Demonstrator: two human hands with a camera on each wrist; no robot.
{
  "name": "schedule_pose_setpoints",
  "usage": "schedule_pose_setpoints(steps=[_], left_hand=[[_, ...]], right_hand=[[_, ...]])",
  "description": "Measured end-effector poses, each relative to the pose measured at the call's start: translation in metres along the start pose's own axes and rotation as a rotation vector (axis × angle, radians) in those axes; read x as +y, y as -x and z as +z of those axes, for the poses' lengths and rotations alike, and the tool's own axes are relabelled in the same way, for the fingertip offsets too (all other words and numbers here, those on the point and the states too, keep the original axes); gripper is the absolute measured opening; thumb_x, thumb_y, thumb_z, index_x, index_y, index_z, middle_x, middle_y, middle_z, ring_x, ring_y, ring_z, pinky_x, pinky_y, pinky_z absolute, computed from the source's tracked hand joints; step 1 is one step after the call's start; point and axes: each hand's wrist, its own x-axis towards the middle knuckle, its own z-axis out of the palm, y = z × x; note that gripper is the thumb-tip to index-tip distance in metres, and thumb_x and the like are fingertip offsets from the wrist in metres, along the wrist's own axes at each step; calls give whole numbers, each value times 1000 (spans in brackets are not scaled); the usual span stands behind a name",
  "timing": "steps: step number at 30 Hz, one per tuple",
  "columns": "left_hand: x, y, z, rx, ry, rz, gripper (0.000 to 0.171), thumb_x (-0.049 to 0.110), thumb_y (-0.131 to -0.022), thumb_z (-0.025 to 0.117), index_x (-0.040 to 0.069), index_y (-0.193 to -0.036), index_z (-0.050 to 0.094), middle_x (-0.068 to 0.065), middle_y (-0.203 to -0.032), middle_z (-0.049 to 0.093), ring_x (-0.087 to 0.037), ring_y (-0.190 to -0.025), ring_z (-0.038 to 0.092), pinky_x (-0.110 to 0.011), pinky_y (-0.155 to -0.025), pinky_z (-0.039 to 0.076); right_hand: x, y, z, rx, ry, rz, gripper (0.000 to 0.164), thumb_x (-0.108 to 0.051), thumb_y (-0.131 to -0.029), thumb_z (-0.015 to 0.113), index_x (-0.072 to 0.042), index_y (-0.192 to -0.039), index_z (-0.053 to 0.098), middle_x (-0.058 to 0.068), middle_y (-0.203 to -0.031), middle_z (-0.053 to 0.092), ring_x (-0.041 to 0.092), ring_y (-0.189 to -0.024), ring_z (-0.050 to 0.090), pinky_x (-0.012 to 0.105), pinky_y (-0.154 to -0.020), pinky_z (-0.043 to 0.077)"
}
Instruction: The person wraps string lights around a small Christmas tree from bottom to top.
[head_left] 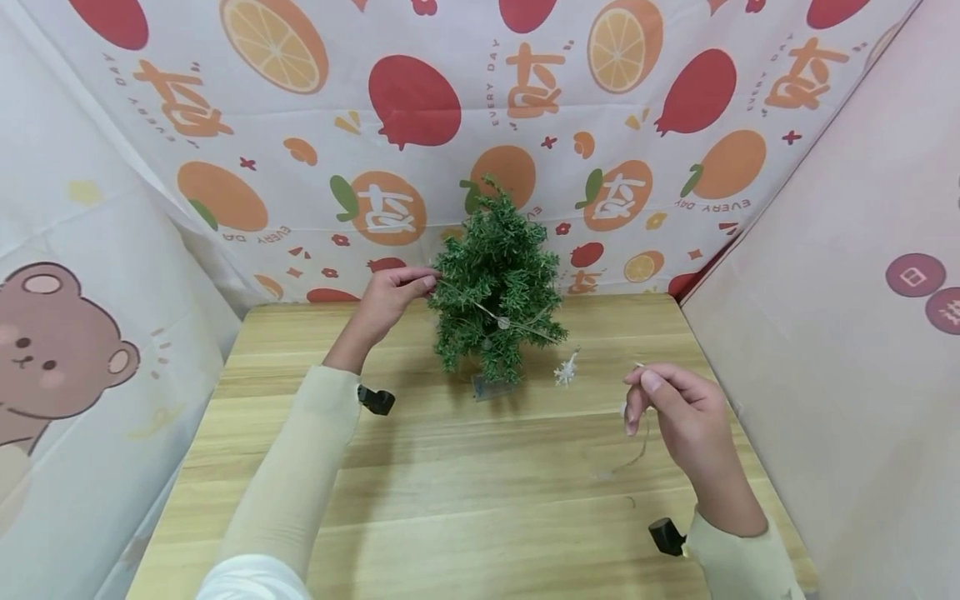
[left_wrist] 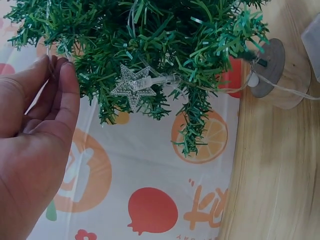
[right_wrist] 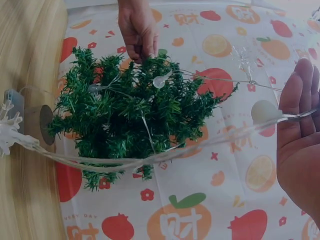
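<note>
A small artificial Christmas tree (head_left: 498, 283) stands near the back of the table, with a clear string-light wire (head_left: 528, 323) around its branches. At the tree's left side, my left hand (head_left: 386, 302) pinches a stretch of that wire between thumb and fingers. A clear star light (left_wrist: 131, 88) hangs among the branches in the left wrist view. My right hand (head_left: 686, 417), apart from the tree on the right, pinches another length of the wire, which dangles below it. A snowflake light (head_left: 566, 371) shows between tree and right hand. In the right wrist view, a round bulb (right_wrist: 162, 80) sits against the branches.
A clear box (head_left: 491, 388) lies by the tree's round wooden base (left_wrist: 285, 82). The wooden table (head_left: 450, 517) meets a fruit-print cloth (head_left: 412, 100) close behind the tree. Pale curtains (head_left: 840, 275) flank both sides. Black wrist cameras (head_left: 377, 400) sit at both sleeves.
</note>
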Motion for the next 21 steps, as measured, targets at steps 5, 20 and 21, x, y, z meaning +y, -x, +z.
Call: schedule_pose_setpoints(steps=[5, 20, 21], left_hand=[[2, 2, 0, 8, 34, 5, 36, 31, -101, 63, 6, -126, 70, -4, -111, 72, -14, -98, 68, -24, -88, 55], [43, 48, 1, 174, 304, 175, 24, 17, -98, 68, 1, -116, 71, -6, -106, 70, -19, -96, 67, -30, -93, 55], [49, 53, 5, 162, 309, 191, 23, 16, -98, 68, 1, -115, 71, -7, -105, 70, -19, -96, 67, -30, -93, 55]], right_hand=[[0, -1, 1, 4, -4, 19, 41, 24, -96, 28, 13, -108, 65, 11, -76, 66, 21, -57, 62, 28, -59, 56], [3, -5, 10, -9, 48, 32, 37, 22, -98, 32, 12, -107, 66, 10, -74, 66, 20, -57, 61, 29, -58, 56], [4, -5, 11, -7, 58, 38, 37, 21, -98, 32, 11, -107, 66, 10, -74, 66, 19, -57, 61, 29, -58, 56]])
